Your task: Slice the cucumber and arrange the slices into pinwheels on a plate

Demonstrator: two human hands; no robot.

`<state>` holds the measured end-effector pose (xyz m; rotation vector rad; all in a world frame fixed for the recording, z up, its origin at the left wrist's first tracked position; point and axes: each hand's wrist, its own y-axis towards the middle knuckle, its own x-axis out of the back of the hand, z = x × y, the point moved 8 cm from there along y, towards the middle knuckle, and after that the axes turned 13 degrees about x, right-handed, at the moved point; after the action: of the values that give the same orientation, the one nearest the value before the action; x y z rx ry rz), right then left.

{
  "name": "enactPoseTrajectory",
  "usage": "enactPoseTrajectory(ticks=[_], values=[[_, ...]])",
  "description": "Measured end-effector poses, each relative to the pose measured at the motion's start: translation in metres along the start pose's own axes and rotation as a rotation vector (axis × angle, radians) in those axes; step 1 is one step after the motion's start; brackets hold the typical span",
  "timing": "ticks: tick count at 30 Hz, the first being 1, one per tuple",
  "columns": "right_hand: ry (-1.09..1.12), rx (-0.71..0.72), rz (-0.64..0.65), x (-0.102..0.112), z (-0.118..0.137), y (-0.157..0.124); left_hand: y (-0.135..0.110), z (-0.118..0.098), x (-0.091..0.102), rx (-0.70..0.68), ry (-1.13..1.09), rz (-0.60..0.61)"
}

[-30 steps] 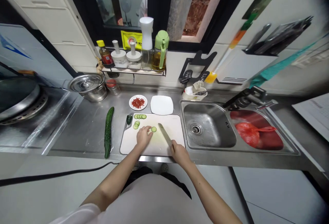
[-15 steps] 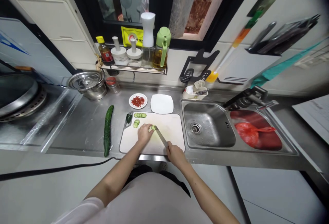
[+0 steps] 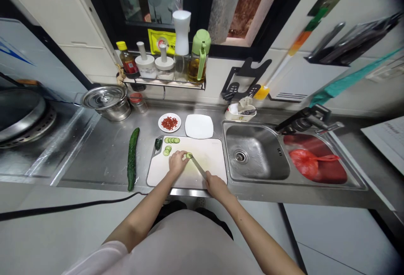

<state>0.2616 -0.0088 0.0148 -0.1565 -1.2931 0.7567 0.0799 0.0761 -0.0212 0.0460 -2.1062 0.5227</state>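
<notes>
My left hand [image 3: 176, 162] is curled on a short piece of cucumber [image 3: 188, 155] on the white cutting board [image 3: 211, 161], fingers pressed on it. My right hand [image 3: 213, 183] grips the handle of a knife [image 3: 198, 165] whose blade tip rests against the cut end of that piece. Several cucumber slices [image 3: 170, 144] lie at the board's far left, next to a dark green cucumber end [image 3: 158, 143]. A whole cucumber [image 3: 133, 157] lies on the steel counter to the left of the board.
Behind the board stand a small dish of red chilli [image 3: 169, 122] and a white square plate [image 3: 198, 126]. A steel sink [image 3: 255, 157] is to the right, a red basin with a red bag [image 3: 312, 163] beyond it. A lidded pot [image 3: 107, 101] sits at back left.
The knife has swung left from the board's middle until its blade meets the cucumber piece. My left hand has stayed on the piece.
</notes>
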Motion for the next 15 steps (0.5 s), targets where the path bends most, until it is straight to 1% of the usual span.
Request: enactPoseTrajectory(ticks=[7,15], values=[[0.018,-0.016,0.009,-0.0020,0.0023,0.0029,0.0007,0.0000,0.0004,0.026,-0.006,0.024],[0.013,-0.008,0.029,0.0025,0.0064,0.0066,0.0013,0.0003,0.0008,0.006,-0.023,-0.009]])
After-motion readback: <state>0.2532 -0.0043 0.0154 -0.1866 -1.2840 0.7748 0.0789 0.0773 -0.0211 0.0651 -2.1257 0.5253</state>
